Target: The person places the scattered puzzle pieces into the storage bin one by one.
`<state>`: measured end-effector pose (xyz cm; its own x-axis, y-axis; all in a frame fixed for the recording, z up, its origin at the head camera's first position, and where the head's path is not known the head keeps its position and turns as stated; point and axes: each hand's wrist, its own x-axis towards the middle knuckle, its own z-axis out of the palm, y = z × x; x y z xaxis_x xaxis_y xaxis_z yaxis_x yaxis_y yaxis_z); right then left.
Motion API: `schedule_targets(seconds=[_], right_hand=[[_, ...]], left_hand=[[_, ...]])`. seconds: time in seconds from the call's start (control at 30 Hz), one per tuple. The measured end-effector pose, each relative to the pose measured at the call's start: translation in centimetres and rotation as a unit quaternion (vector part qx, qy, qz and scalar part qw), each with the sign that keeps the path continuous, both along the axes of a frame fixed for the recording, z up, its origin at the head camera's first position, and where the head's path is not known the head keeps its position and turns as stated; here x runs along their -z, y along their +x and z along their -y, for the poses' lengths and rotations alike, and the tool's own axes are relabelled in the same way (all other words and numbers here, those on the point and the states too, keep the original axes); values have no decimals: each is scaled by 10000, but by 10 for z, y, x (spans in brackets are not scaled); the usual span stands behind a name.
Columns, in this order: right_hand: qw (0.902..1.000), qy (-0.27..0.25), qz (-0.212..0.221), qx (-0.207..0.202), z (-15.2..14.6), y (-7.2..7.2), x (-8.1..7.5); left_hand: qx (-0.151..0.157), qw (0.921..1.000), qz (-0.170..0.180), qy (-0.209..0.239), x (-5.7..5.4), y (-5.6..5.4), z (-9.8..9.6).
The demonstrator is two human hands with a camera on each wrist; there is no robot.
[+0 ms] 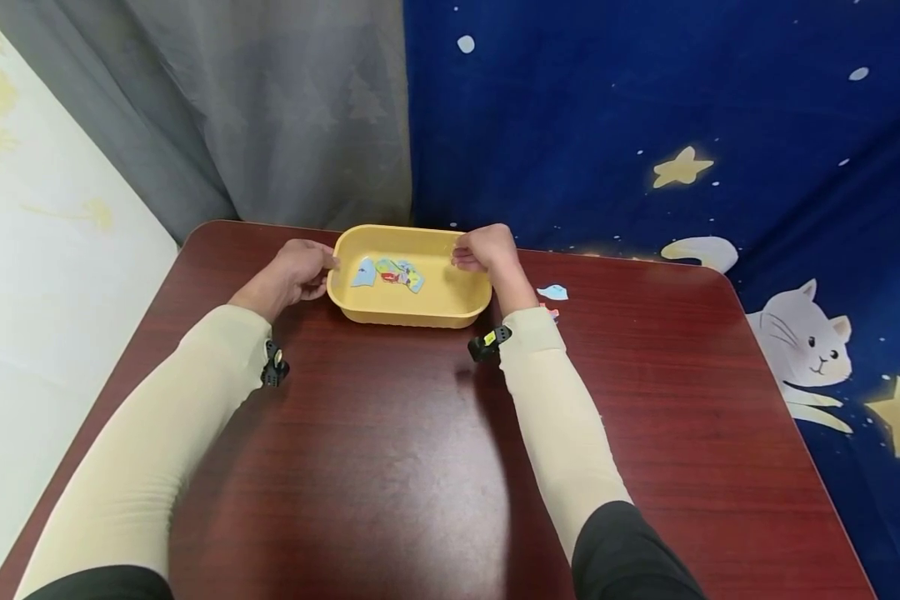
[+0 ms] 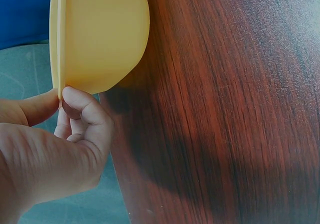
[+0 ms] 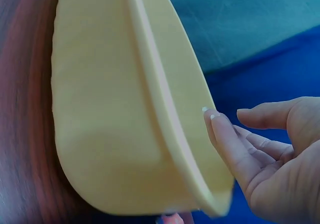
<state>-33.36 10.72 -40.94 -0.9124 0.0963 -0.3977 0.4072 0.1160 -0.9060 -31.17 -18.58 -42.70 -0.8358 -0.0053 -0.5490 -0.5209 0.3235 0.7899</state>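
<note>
A shallow yellow plastic tub (image 1: 450, 312) stands near the back edge of the table. My left hand (image 1: 300, 268) pinches its left end; in the left wrist view, thumb and index finger meet on the rim (image 2: 61, 44). At the opposite end, my right hand (image 1: 489, 250) reaches over the tub. Its fingers (image 3: 230, 144) extend inside the far wall with the thumb apart, and whether they touch the wall I cannot tell. Several flat, irregular printed pieces lie in the tub's left half: a light blue piece (image 1: 363, 272) and a multicoloured cluster (image 1: 401, 275).
On the dark red wooden table (image 1: 390, 442), a light blue piece (image 1: 552, 292) and a red piece (image 1: 551, 311), partly hidden by my right forearm, lie right of the tub. Behind hang a grey curtain (image 1: 307, 108) and a blue starry one (image 1: 555, 108). A white wall (image 1: 52, 208) borders the left.
</note>
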Motion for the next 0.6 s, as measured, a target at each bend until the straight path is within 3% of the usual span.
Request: schedule_targets(seconds=[0.3, 0.6], right_hand=[[9995, -36, -162, 264, -29, 12, -7], [9991, -76, -141, 393, -60, 23, -1]], left_hand=[[-23, 10000, 14, 42, -2, 0, -2], [10, 10000, 3, 73, -1, 1, 0]])
